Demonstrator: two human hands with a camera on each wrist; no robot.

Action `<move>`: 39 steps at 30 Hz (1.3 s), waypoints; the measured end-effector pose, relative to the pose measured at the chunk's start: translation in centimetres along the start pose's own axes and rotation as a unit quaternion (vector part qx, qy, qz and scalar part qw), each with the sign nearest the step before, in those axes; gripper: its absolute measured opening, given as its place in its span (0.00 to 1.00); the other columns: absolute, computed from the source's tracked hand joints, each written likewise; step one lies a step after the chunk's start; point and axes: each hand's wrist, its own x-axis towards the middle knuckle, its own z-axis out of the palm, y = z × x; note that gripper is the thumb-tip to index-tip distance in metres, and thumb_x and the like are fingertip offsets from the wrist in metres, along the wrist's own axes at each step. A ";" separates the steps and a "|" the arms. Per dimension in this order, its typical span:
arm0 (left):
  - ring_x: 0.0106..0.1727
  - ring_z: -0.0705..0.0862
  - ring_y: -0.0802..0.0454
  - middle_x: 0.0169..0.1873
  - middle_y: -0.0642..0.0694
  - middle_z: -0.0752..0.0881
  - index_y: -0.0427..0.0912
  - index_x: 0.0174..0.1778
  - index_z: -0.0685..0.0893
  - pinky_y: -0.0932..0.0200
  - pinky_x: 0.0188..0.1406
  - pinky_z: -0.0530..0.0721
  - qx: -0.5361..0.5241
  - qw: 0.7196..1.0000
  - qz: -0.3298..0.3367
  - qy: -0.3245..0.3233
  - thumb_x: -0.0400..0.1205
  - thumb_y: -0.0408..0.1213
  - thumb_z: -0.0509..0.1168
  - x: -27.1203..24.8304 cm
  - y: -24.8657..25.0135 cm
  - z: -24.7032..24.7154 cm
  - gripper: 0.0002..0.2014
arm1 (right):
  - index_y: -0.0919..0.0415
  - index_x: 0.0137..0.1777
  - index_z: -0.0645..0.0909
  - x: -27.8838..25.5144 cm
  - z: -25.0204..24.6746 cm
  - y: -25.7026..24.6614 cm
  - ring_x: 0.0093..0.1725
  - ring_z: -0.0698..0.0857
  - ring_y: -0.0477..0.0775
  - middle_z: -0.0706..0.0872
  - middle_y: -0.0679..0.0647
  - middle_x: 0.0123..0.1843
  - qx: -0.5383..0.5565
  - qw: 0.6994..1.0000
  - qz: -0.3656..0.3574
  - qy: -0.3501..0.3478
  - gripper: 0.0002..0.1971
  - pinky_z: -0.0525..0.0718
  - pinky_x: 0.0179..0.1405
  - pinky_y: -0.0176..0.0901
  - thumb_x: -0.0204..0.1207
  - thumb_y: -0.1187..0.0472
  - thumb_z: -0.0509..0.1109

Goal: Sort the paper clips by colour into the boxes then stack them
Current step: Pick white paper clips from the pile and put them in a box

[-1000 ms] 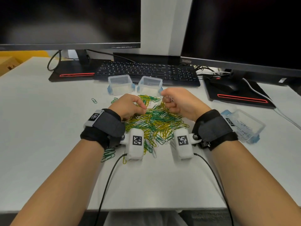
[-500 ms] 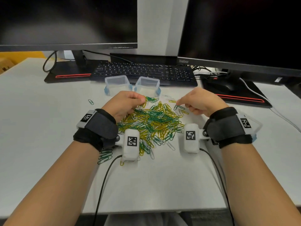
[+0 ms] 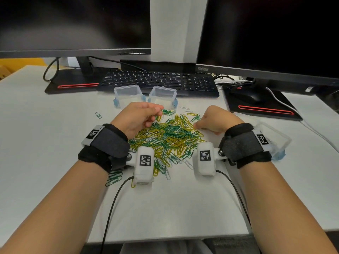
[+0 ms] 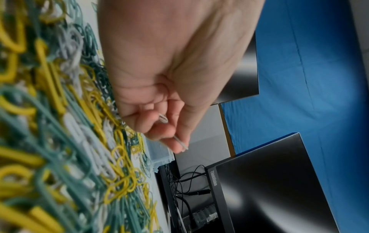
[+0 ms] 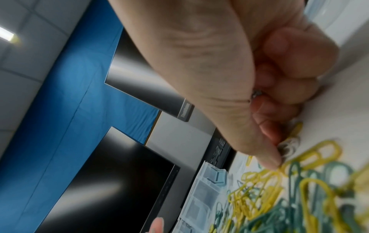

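Note:
A heap of green, yellow and white paper clips (image 3: 168, 138) lies on the white desk between my wrists. Two empty clear boxes (image 3: 128, 93) (image 3: 162, 94) stand side by side just beyond it. My left hand (image 3: 157, 110) hovers over the heap's far left edge and pinches a white paper clip (image 4: 165, 120) between thumb and curled fingers. My right hand (image 3: 197, 125) is down at the heap's right edge, fingers curled. Its thumb and forefinger close on white clips (image 5: 289, 146) on the desk. A third clear box (image 3: 278, 143) sits half hidden behind my right wrist.
A black keyboard (image 3: 159, 83) lies right behind the boxes, with a mouse (image 3: 247, 94) on a monitor base to the right. Stray green clips lie at the left (image 3: 98, 115) and under my left wrist (image 3: 113, 177). Wrist-camera cables trail toward the desk's near edge.
My right hand has moved from the heap's far middle out to its right edge and down to the desk. My left hand has risen slightly toward the heap's far left side.

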 end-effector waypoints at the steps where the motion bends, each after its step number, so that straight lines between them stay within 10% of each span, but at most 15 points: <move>1: 0.30 0.77 0.60 0.36 0.48 0.84 0.36 0.56 0.84 0.70 0.25 0.74 -0.026 1.000 -0.014 -0.007 0.85 0.30 0.61 0.0 0.0 0.1 0.08 | 0.61 0.35 0.73 0.1 0.0 0.0 0.27 0.71 0.50 0.74 0.54 0.30 -0.005 1.000 -0.006 -0.002 0.18 0.68 0.26 0.39 0.77 0.50 0.72; 6: 0.34 0.81 0.57 0.36 0.46 0.82 0.33 0.61 0.82 0.69 0.31 0.81 -0.144 0.986 -0.071 -0.050 0.87 0.29 0.56 0.0 0.2 0.5 0.12 | 0.64 0.38 0.80 0.4 -0.4 0.5 0.26 0.73 0.52 0.78 0.57 0.32 0.045 0.998 -0.043 -0.019 0.15 0.73 0.29 0.40 0.79 0.52 0.69; 9: 0.34 0.80 0.55 0.35 0.46 0.81 0.36 0.55 0.82 0.68 0.30 0.82 -0.222 0.968 -0.098 -0.060 0.87 0.32 0.57 -0.1 0.5 0.6 0.09 | 0.62 0.37 0.74 0.2 -0.4 0.0 0.26 0.69 0.50 0.74 0.55 0.31 0.260 0.961 -0.072 -0.062 0.12 0.70 0.24 0.38 0.82 0.58 0.64; 13: 0.38 0.82 0.52 0.36 0.44 0.82 0.39 0.44 0.79 0.64 0.35 0.85 -0.285 0.949 -0.119 -0.069 0.86 0.36 0.57 -0.4 0.7 0.7 0.09 | 0.59 0.43 0.66 0.0 -0.2 -1.3 0.26 0.67 0.45 0.74 0.54 0.33 0.621 0.763 -0.069 -0.166 0.05 0.63 0.17 0.31 0.79 0.68 0.58; 17: 0.44 0.85 0.49 0.42 0.41 0.84 0.36 0.55 0.80 0.60 0.43 0.88 -0.341 0.933 -0.082 -0.082 0.86 0.41 0.55 -0.9 1.2 1.4 0.13 | 0.60 0.40 0.68 -0.1 0.4 -2.2 0.26 0.66 0.45 0.72 0.53 0.33 0.749 0.606 -0.077 -0.255 0.02 0.63 0.18 0.32 0.69 0.65 0.59; 23: 0.62 0.83 0.49 0.54 0.43 0.85 0.38 0.68 0.79 0.54 0.69 0.77 -0.271 0.951 0.071 -0.127 0.87 0.48 0.51 -2.0 2.1 2.3 0.22 | 0.65 0.42 0.74 0.3 2.8 -4.2 0.24 0.68 0.47 0.73 0.55 0.33 0.728 0.633 0.008 -0.263 0.19 0.66 0.16 0.33 0.84 0.48 0.56; 28: 0.73 0.77 0.52 0.68 0.42 0.82 0.37 0.71 0.76 0.53 0.77 0.66 -0.143 0.966 0.150 -0.154 0.89 0.47 0.45 -2.8 2.0 3.5 0.24 | 0.64 0.46 0.75 0.0 3.5 -5.3 0.25 0.72 0.49 0.76 0.56 0.35 0.743 0.584 0.021 -0.325 0.27 0.68 0.19 0.34 0.86 0.41 0.47; 35: 0.65 0.83 0.47 0.58 0.38 0.87 0.35 0.66 0.79 0.56 0.70 0.76 -0.191 0.963 0.175 -0.072 0.89 0.45 0.45 -2.1 1.6 3.0 0.23 | 0.64 0.43 0.73 -0.4 3.6 -6.0 0.22 0.73 0.46 0.74 0.57 0.33 0.757 0.577 0.033 -0.305 0.16 0.68 0.15 0.31 0.86 0.53 0.54; 39: 0.62 0.86 0.46 0.51 0.43 0.90 0.39 0.61 0.82 0.54 0.62 0.80 -0.283 0.950 0.126 -0.039 0.88 0.47 0.49 -1.5 1.4 2.0 0.21 | 0.58 0.35 0.71 -0.5 -0.3 -3.0 0.19 0.67 0.42 0.71 0.50 0.27 0.809 0.560 -0.029 -0.173 0.17 0.63 0.10 0.29 0.86 0.55 0.56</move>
